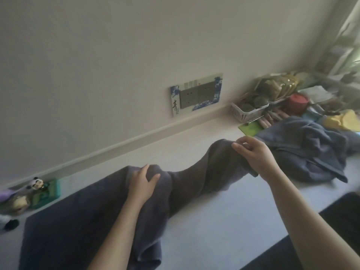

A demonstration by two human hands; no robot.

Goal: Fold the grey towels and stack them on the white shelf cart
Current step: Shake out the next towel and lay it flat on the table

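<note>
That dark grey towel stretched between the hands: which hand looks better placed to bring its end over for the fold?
The right hand, probably. It pinches the lifted end of the dark grey towel above the table, free to swing over, while the left hand grips its bunched middle.

Between the left hand [143,184] and the right hand [253,156] the raised grey towel [194,176] spans the gap; bare tabletop [224,211] lies open below and nearer than it. Beyond both hands a bare strip of tabletop runs along the wall [116,65]. Just right of the right hand a heap of towels [303,151] blocks the way, with a white basket [247,112] and a red cup [297,103] behind it. Far left of the left hand, small figurines [36,184] crowd the wall.
</note>
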